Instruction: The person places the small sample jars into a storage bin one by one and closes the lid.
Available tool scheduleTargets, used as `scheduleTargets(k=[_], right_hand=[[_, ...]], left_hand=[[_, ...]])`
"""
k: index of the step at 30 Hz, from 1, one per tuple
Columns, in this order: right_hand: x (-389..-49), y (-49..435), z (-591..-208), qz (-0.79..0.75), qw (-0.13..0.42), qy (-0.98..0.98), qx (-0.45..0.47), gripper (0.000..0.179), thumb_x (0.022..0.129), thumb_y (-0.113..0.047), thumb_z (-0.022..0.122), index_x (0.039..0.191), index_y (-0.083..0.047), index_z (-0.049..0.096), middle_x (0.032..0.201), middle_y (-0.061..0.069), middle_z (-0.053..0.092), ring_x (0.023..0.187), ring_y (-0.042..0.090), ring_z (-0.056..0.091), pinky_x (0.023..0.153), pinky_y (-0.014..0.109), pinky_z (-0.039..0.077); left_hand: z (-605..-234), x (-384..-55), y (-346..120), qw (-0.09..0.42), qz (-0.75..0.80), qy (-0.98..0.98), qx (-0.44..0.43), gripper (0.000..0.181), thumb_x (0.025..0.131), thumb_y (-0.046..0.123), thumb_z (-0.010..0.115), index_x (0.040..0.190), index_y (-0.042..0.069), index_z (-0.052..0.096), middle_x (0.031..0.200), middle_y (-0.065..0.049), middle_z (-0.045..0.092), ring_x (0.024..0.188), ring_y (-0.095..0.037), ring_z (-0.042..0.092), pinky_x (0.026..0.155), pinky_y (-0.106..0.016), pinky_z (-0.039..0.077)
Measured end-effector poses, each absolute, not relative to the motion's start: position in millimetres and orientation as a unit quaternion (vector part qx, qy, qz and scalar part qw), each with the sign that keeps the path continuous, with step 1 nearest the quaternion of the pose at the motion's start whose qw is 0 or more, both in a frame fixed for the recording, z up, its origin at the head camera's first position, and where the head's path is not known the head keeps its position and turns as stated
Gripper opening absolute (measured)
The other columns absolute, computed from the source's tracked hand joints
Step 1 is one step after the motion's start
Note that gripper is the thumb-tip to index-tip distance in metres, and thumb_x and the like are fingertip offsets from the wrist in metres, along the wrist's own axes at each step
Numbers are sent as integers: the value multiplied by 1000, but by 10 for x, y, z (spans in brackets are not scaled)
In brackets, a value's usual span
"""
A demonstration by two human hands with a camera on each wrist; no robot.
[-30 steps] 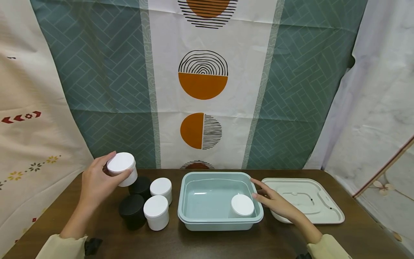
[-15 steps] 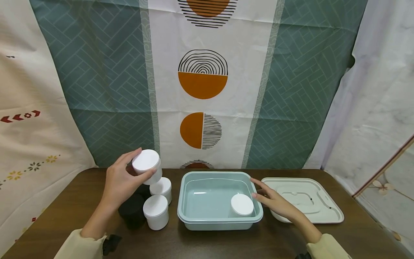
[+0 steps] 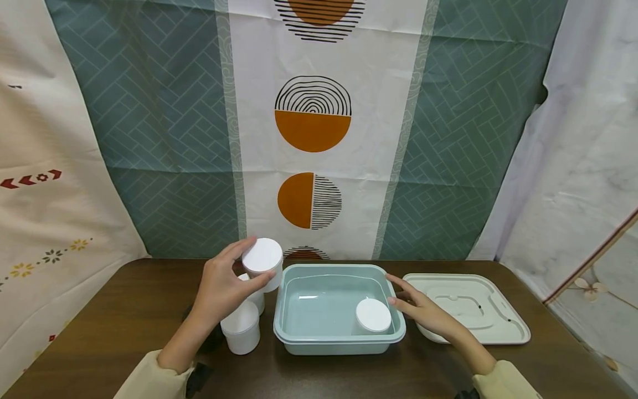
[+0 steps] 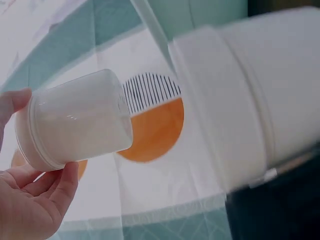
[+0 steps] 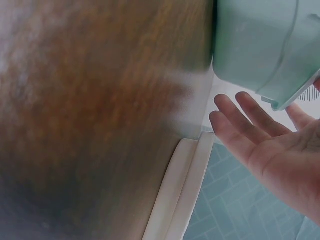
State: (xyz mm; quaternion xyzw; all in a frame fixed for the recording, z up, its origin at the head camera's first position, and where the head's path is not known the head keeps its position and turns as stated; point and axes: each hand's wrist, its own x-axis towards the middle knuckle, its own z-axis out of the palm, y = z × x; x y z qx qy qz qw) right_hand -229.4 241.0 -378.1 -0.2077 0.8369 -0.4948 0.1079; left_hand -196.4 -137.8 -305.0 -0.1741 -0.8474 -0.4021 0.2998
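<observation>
My left hand (image 3: 225,285) pinches a white lidded jar (image 3: 263,257) between thumb and fingers, held in the air just left of the pale green tub (image 3: 319,344). In the left wrist view the held jar (image 4: 80,120) has a translucent body. Below it stand two more white jars (image 3: 241,331) on the table, partly covered by the hand. Another white jar (image 3: 373,316) sits inside the tub at its right end. At the tub's right rim rests my right hand (image 3: 423,311), fingers loosely spread; the right wrist view shows its palm (image 5: 285,150) beside the tub's wall.
A whitish lid (image 3: 478,310) lies on the brown table (image 3: 319,379) to the right of the tub, behind the right hand. Black jars (image 3: 211,341) are mostly hidden under the left forearm. A patterned cloth (image 3: 319,138) hangs behind the table.
My left hand has carried the white jar rightward, from above the black jars to beside the tub's left edge. The right hand stays at the tub's rim.
</observation>
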Motion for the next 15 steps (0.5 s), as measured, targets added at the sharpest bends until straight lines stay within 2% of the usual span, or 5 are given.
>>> scheduleTargets(k=[3,9,15], right_hand=[[-2293,2410,-3784,-497,108,835,-210,60,95,-22,48,145,-7,19,133,31,34,118,43,40,83,45,48],[-2297,2415,-3783,-496,109,836,-210,60,95,-21,48,145,-7,19,132,30,35,117,42,41,83,45,48],[-2300,2415,-3781,-495,110,836,-210,60,95,-22,48,145,-7,19,132,30,35,116,42,42,83,45,48]], left_hand=[[-3071,-1952,-1289,285,-412,-846,-185,62,65,13,81,119,-6,56,116,-18,58,89,-24,61,69,-31,53],[-3138,-1957,-1099,270,-412,-846,-203,61,64,13,82,117,-4,58,112,-13,61,83,-18,57,65,-26,49],[-3226,-1956,-908,251,-420,-845,-214,66,60,13,84,119,-1,58,116,-10,60,97,-20,58,71,-33,51]])
